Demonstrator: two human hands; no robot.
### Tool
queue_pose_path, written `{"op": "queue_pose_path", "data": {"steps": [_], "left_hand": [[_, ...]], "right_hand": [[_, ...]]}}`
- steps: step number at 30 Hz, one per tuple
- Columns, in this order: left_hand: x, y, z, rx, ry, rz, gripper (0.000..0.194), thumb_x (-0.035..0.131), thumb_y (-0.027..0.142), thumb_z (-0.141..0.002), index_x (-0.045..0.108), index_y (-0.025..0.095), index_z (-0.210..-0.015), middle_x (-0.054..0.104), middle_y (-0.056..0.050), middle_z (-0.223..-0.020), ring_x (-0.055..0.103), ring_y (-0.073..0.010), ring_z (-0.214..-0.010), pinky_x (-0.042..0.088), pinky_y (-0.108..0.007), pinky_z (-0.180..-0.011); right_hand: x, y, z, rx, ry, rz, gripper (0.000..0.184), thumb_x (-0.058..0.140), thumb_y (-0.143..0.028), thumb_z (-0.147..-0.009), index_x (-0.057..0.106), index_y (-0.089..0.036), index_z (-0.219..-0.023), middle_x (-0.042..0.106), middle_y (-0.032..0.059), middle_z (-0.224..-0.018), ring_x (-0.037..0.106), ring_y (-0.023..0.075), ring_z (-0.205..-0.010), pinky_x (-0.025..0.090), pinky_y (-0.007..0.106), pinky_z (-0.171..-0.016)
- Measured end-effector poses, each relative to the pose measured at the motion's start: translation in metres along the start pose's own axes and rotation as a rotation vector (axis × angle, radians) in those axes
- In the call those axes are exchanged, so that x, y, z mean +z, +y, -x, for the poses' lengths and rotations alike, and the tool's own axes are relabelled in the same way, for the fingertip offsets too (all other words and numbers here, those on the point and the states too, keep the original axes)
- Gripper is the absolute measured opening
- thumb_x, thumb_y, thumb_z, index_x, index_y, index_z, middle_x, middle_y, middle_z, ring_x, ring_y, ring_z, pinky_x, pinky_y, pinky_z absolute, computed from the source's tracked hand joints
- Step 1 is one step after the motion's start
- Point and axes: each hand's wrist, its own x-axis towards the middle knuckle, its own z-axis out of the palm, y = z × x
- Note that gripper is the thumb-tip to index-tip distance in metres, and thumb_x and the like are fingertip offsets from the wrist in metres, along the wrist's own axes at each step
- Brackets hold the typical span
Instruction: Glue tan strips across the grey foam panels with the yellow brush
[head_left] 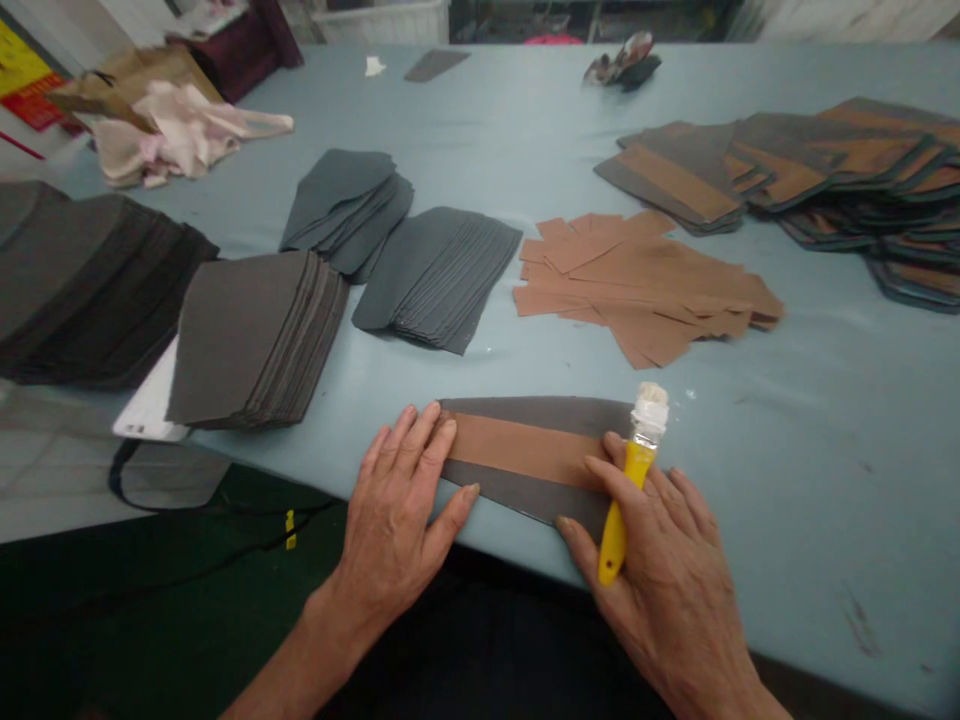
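Observation:
A dark grey fabric piece [540,412] with a brown strip [525,450] laid along it rests at the near table edge. My left hand [401,500] lies flat on its left end, fingers spread and pressing down. My right hand [664,560] rests on the right end, fingers stretched over the fabric, with a yellow-handled brush [628,485] tucked between its fingers; the pale bristle head points away from me.
The grey-blue table [810,400] carries stacks of grey pieces [255,335] [439,275] [349,205], loose brown strips [645,280], and finished grey-and-brown pieces [825,170] far right. Pink cloth [180,130] lies far left. A dark pile [82,280] sits at left.

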Motion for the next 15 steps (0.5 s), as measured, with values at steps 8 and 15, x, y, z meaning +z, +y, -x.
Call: {"op": "queue_pose_path", "data": {"steps": [8,15], "left_hand": [[0.001,0.000,0.001,0.001,0.004,-0.015,0.057,0.045,0.041,-0.108,0.041,0.012,-0.157,0.047,-0.016,-0.165,0.042,-0.0363,-0.154,0.036,-0.055,-0.122],[0.002,0.002,0.001,0.001,0.031,-0.013,0.056,0.045,0.041,-0.108,0.044,0.012,-0.156,0.049,-0.015,-0.164,0.044,-0.0357,-0.152,0.035,-0.053,-0.123]], "right_hand": [[-0.001,0.010,0.006,0.070,0.064,-0.126,0.040,0.062,-0.039,-0.103,0.057,-0.017,-0.136,0.062,0.0204,-0.150,0.062,0.0351,-0.134,0.049,0.056,-0.110],[-0.007,0.013,-0.005,0.033,0.077,-0.086,0.037,0.061,-0.041,-0.103,0.058,-0.020,-0.134,0.066,0.0169,-0.145,0.064,0.0357,-0.130,0.048,0.060,-0.111]]}}
